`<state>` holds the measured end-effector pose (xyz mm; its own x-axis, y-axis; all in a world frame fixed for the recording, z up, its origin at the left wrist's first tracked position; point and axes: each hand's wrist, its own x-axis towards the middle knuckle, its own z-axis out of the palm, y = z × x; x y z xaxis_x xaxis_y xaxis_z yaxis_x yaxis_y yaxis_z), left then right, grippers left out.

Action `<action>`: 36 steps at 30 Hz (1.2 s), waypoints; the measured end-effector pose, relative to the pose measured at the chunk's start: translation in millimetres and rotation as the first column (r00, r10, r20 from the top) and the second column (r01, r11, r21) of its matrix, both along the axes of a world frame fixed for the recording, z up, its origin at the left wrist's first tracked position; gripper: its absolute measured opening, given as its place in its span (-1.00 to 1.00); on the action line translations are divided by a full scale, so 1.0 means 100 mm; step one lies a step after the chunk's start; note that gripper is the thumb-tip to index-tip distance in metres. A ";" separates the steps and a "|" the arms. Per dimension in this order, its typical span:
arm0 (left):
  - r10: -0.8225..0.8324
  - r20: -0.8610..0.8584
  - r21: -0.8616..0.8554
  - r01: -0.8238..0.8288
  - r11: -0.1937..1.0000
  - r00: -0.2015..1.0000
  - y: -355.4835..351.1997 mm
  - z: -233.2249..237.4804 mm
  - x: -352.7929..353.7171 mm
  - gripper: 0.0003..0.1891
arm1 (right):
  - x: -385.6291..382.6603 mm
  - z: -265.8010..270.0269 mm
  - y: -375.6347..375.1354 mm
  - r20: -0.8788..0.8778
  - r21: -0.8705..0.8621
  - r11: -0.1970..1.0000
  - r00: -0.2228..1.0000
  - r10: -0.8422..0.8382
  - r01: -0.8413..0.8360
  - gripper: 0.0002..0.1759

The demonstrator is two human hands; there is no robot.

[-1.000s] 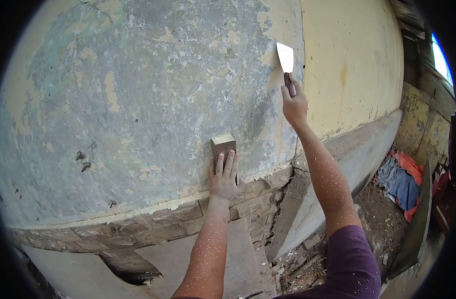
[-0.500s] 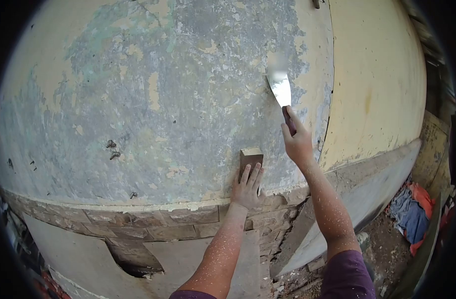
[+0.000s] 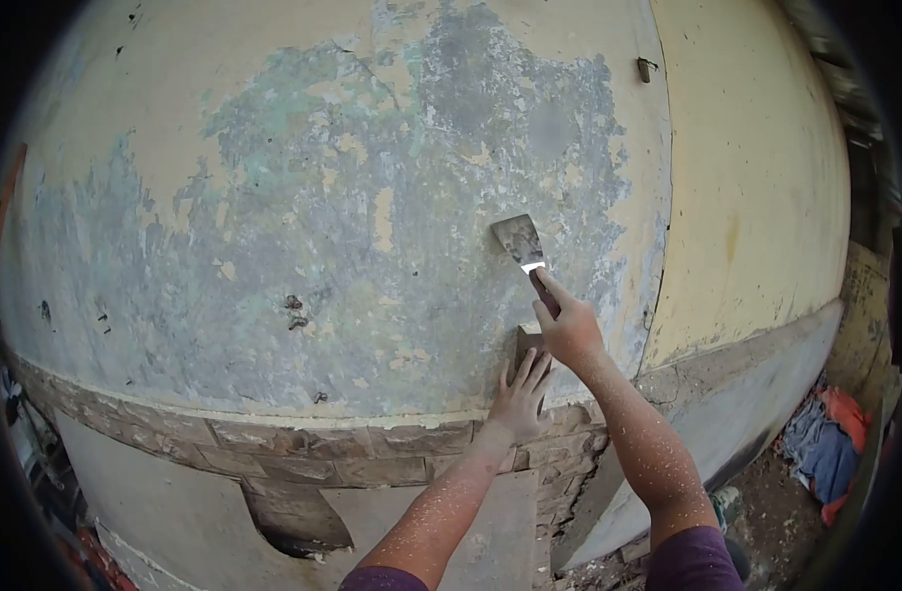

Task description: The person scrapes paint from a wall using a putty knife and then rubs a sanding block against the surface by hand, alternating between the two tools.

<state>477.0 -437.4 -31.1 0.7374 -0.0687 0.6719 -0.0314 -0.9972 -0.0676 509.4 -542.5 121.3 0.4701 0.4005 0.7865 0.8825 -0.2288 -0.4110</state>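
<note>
My right hand (image 3: 572, 333) is closed round the dark handle of a metal scraper (image 3: 519, 240), whose wide blade points up and to the left against the patchy grey-blue wall (image 3: 353, 246). Just below and to the left, my left hand (image 3: 520, 399) has its fingers spread over a brown block (image 3: 530, 340) with a pale top, pressed against the wall. The block's right side is partly hidden behind my right hand.
A row of rough bricks (image 3: 303, 469) runs under the wall's lower edge. At the right is a yellow wall section (image 3: 756, 187); a peg (image 3: 646, 70) sticks out near the seam. Blue and orange cloth (image 3: 823, 448) lies on the ground at lower right.
The scraper and my right hand have moved down and left over the wall, and the blade no longer shines brightly. The camera view has shifted up and to the left.
</note>
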 end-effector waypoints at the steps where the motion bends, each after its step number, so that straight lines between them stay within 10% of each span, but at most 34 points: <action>1: -0.098 0.083 0.022 0.097 0.995 0.992 0.19 -0.05 -0.09 -0.18 | -0.06 0.03 0.03 0.002 -0.012 1.000 1.000 0.009 -0.009 -0.43; 5: 0.114 0.427 0.086 -0.166 0.982 0.897 1.24 0.31 -0.94 -0.18 | -0.26 0.33 0.27 -0.002 0.054 0.998 1.000 0.028 -0.028 -0.45; 9: 0.596 0.315 -0.241 -0.545 0.803 0.739 2.05 0.86 -1.92 -0.06 | -0.61 0.65 0.85 0.011 0.064 0.998 1.000 0.026 -0.027 -0.46; 12: 0.612 0.110 -0.144 -0.597 0.790 0.783 2.45 0.98 -2.28 0.01 | -0.76 1.04 1.33 0.173 0.188 0.981 0.985 0.014 -0.047 -0.48; 23: 0.248 0.507 -0.059 -0.253 0.966 0.826 3.06 0.55 -2.08 0.12 | -0.98 3.31 2.13 0.365 0.264 0.958 0.908 -0.207 0.113 -0.53; 24: 0.247 0.493 -0.051 -0.256 0.965 0.834 3.08 0.62 -2.07 0.11 | -1.14 3.30 2.12 0.213 0.224 0.964 0.958 -0.190 0.141 -0.53; 26: 0.254 0.456 -0.076 -0.247 0.966 0.853 3.09 0.59 -2.07 0.09 | -0.74 3.29 2.12 0.534 0.235 0.904 0.729 -0.428 0.357 -0.54; 29: 0.265 0.412 -0.095 -0.248 0.964 0.872 3.10 0.60 -2.08 0.05 | -0.95 2.42 1.87 0.218 0.307 0.942 0.954 -0.206 0.133 -0.55; 33: 0.287 0.419 -0.080 -0.280 0.957 0.862 3.07 0.60 -2.09 -0.01 | -0.85 0.88 1.69 0.208 0.256 0.964 0.970 -0.126 0.070 -0.45; 36: 0.284 0.447 -0.066 -0.285 0.956 0.848 3.07 0.58 -2.08 -0.02 | -1.11 0.99 1.73 0.177 0.255 0.950 0.957 -0.230 0.182 -0.47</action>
<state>269.1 -129.9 27.1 0.3456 0.0959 0.9335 0.2878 -0.9577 -0.0082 398.5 -369.0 220.6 0.3441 0.1057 0.9330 0.8961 -0.3338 -0.2927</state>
